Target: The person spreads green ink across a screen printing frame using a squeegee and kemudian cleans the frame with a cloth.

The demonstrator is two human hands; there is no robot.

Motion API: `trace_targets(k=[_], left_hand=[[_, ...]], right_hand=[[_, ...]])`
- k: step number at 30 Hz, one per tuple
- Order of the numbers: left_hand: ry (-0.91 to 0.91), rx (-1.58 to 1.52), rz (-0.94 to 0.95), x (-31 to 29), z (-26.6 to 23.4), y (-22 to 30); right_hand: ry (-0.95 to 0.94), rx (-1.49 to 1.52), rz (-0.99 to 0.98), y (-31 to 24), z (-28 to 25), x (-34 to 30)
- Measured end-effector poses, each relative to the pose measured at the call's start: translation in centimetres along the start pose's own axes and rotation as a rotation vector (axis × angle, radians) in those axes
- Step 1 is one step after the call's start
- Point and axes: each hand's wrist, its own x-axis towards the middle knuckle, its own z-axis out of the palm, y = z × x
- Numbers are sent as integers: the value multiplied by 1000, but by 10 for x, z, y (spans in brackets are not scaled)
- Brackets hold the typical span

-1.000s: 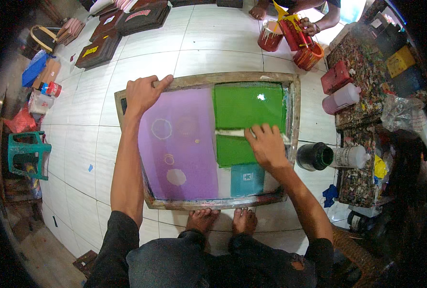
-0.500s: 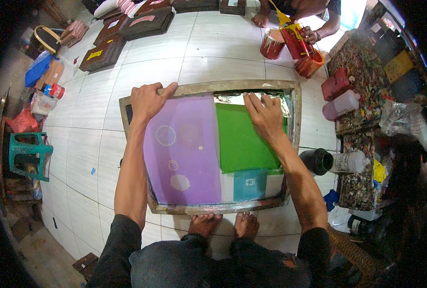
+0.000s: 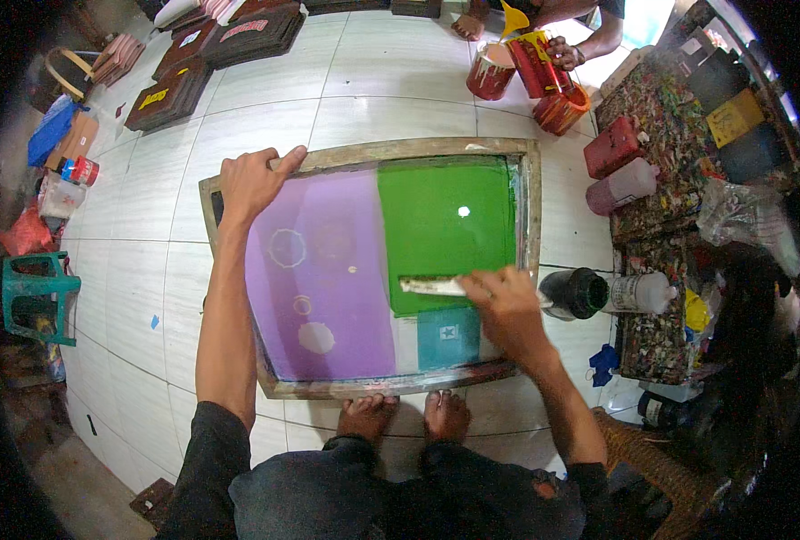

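A wooden-framed printing screen point(image 3: 335, 157) lies before me, its mesh purple on the left and bright green on the upper right. A teal patch point(image 3: 448, 339) with a small white star mark shows below the green. My left hand point(image 3: 254, 183) is closed round the screen's far left rail. Over the lower edge of the green area, my right hand point(image 3: 506, 310) grips a flat whitish squeegee point(image 3: 430, 286), seen nearly edge-on. Its far part is hidden by my fingers. A small bright spot shows on the green.
Stacked brown pieces point(image 3: 170, 94) lie at the far left. A co-worker's hand point(image 3: 562, 54) is at red paint cans point(image 3: 492, 72) at the far right. A black jar point(image 3: 575, 293) and bottles stand close on the right. A green stool point(image 3: 40, 292) is at left.
My right hand has come from the screen's far rail toward me, bringing the squeegee down over the green area. My left hand stays on the frame. The whole view has shifted slightly.
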Motion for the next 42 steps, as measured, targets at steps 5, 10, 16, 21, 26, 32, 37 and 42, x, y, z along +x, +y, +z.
trace_targets(k=[5, 10, 16, 21, 26, 32, 37, 42], left_hand=[[43, 20, -5, -2, -1, 4], [33, 26, 16, -2, -2, 2], [62, 46, 44, -4, -5, 3], [52, 84, 82, -5, -10, 4], [52, 10, 58, -6, -5, -1], [71, 51, 62, -11, -8, -7], [35, 49, 27, -14, -18, -3], [46, 34, 18, -19, -29, 2]], right_hand=[[-196, -23, 6, -14, 33, -43], [-222, -113, -4, -10, 51, -51], [-161, -185, -80, 17, 53, -17], [-43, -245, -128, 54, 43, 55], [40, -270, -115, 82, 43, 113], [235, -424, -238, 89, 51, 126], [279, -492, -254, 89, 44, 119], [539, -435, -199, 62, 18, 104]])
